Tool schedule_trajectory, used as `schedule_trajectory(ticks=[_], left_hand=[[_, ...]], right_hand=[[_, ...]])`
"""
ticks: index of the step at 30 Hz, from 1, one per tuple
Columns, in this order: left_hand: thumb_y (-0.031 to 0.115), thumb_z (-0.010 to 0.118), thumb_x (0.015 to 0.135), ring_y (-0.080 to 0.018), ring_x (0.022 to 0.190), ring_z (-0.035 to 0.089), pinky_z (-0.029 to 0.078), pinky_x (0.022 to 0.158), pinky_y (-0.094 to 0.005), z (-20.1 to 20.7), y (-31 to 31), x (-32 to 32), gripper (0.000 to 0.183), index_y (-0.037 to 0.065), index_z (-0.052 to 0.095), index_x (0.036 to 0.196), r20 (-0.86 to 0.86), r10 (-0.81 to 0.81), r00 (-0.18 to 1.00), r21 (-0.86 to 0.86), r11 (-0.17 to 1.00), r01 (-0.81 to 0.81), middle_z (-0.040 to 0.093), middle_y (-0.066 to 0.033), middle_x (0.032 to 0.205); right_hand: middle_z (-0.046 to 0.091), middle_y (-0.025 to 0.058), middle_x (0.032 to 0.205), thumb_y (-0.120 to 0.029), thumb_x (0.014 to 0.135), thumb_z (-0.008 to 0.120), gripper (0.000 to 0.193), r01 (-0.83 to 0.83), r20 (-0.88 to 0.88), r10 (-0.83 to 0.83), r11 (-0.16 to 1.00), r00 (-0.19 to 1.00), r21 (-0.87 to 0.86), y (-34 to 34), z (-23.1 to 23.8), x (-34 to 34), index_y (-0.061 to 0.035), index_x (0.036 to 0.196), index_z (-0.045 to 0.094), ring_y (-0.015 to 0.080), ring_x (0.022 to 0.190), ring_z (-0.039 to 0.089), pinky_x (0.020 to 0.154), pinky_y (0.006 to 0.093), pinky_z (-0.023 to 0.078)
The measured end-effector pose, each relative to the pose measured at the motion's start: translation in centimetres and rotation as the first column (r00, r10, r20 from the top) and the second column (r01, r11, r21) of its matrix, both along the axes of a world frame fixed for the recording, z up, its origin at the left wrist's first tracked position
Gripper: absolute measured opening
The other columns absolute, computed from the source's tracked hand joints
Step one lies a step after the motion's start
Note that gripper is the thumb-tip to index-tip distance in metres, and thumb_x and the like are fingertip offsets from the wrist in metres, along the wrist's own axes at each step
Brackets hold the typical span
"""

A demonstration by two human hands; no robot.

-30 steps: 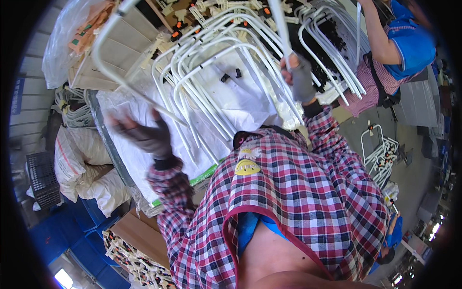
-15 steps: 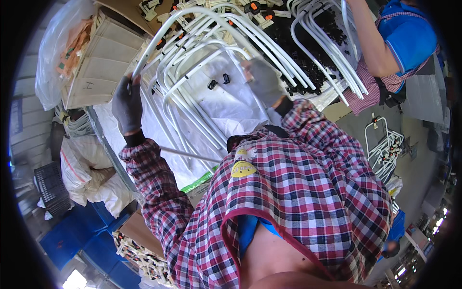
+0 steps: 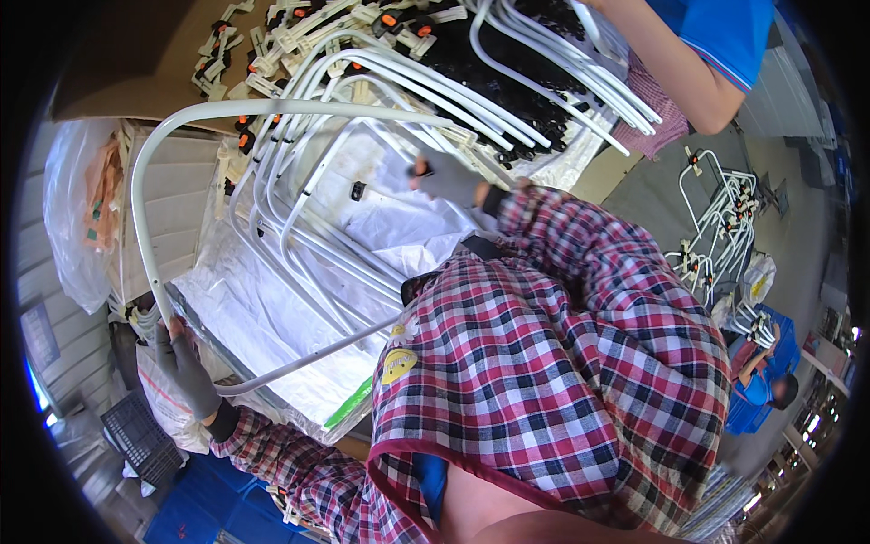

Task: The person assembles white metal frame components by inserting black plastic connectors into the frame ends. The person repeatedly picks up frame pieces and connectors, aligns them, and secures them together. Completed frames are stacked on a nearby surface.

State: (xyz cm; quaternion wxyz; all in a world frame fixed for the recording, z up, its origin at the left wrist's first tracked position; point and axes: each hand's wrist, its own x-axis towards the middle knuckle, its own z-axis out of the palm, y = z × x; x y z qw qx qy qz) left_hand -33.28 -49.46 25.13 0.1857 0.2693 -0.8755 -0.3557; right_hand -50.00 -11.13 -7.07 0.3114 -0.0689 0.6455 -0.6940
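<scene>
A bent white metal tube frame (image 3: 136,195) rises in a wide loop at the left, above the work table. My left hand (image 3: 186,367), in a grey glove with bare fingertips, is closed around its lower left side. My right hand (image 3: 453,179), gloved alike, is over the middle of the table, its fingers pinching a small black plastic clip, partly hidden. Another black clip (image 3: 358,190) lies on the white plastic sheet (image 3: 227,290) beside that hand. Several similar white tube frames (image 3: 313,218) are stacked beneath and behind the held one.
Cream plastic clamps (image 3: 308,32) with orange parts are heaped at the far side, next to a pile of black parts (image 3: 444,59). A co-worker's arm (image 3: 675,63) reaches in at upper right, by more tubes (image 3: 562,68). A cardboard box (image 3: 136,72) stands at far left.
My left hand has swung the tube frame left and down, tilting it. My right hand has closed on one of the two black clips from the sheet. The view has shifted too.
</scene>
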Motion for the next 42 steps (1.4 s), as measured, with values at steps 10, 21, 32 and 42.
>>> schedule_trajectory(ticks=[10, 21, 32, 42], left_hand=[[0.029, 0.054, 0.101, 0.0005, 0.054, 0.033, 0.022, 0.048, -0.0181, -8.3, 1.4, -6.0, 0.025, 0.007, 0.061, 0.093, 0.068, -0.275, 0.959, 0.162, 0.952, 0.262, 0.042, 0.0104, 0.066], [0.030, 0.054, 0.101, 0.0009, 0.054, 0.034, 0.023, 0.047, -0.0168, -11.0, 1.1, -5.6, 0.024, 0.009, 0.058, 0.092, 0.066, -0.206, 0.976, 0.268, 0.946, 0.181, 0.043, 0.0088, 0.066], [0.016, 0.074, 0.088, -0.0155, 0.068, 0.052, 0.045, 0.060, -0.0312, -13.2, 5.3, -6.0, 0.055, 0.008, 0.048, 0.136, 0.045, -0.407, 0.912, -0.528, 0.766, 0.367, 0.058, -0.0040, 0.089], [0.021, 0.059, 0.096, -0.0331, 0.065, 0.063, 0.045, 0.058, -0.0411, -10.6, 17.3, -14.7, 0.047, 0.010, 0.048, 0.141, -0.032, -0.586, 0.810, -0.351, 0.765, 0.540, 0.067, -0.0171, 0.078]], right_hand=[[0.062, 0.0135, 0.112, -0.024, 0.101, 0.056, 0.037, 0.531, 0.480, -0.244, 0.522, 0.842, -0.667, 16.3, -3.7, -0.5, 0.0004, 0.128, 0.051, 0.0109, 0.082, 0.060, 0.073, 0.0199, 0.056], [0.063, 0.0107, 0.112, -0.020, 0.101, 0.055, 0.031, 0.358, 0.313, -0.214, 0.764, 0.925, -0.537, 15.6, -5.2, -2.7, -0.0007, 0.125, 0.053, 0.0112, 0.092, 0.062, 0.080, 0.0217, 0.051], [0.066, 0.0132, 0.072, -0.055, 0.086, 0.063, 0.046, 0.177, -0.767, 0.277, 0.876, 0.579, 0.450, 7.9, 9.7, -8.5, -0.0113, 0.094, 0.074, 0.0304, 0.068, 0.064, 0.065, 0.0408, 0.049], [0.069, 0.0063, 0.075, -0.031, 0.081, 0.069, 0.017, 0.016, -0.902, 0.379, 0.923, -0.206, 0.384, -6.0, 20.5, -10.3, -0.0155, 0.087, 0.072, 0.0256, 0.080, 0.066, 0.104, 0.0396, 0.039]])
